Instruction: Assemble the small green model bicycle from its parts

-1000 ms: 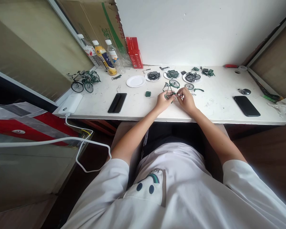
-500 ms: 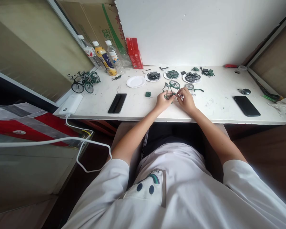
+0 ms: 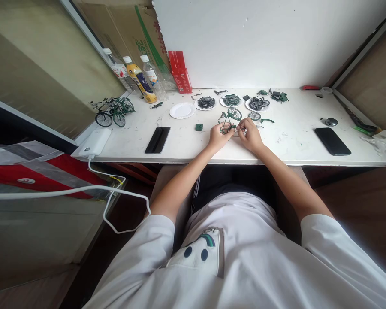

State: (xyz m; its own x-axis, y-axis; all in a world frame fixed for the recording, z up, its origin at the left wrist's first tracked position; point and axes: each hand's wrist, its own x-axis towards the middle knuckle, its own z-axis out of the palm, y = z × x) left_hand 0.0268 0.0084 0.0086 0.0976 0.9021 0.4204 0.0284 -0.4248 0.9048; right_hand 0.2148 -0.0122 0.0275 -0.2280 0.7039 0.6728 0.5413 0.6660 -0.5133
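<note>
Between my hands is a green model bicycle frame (image 3: 225, 121) with one wheel (image 3: 234, 113) fitted at its far end. My left hand (image 3: 219, 137) is closed around the near part of it. My right hand (image 3: 250, 132) pinches a thin, light-coloured small part or tool against the frame; its kind is too small to make out. Just beyond my right hand lie a loose wheel (image 3: 254, 116) and a curved green piece (image 3: 267, 120). A small green block (image 3: 198, 127) rests to the left of my left hand.
White plates hold black parts (image 3: 206, 102), green parts (image 3: 231, 100) and wheels (image 3: 259, 103); another plate (image 3: 182, 110) is bare. Assembled model bicycles (image 3: 113, 112) stand at the left. Phones (image 3: 158, 140) (image 3: 333, 141) lie on both sides. Bottles (image 3: 140, 80) and a red box (image 3: 180, 73) stand behind.
Both hands stay almost in place. The held bicycle frame has tilted slightly, and the view has shifted a little.
</note>
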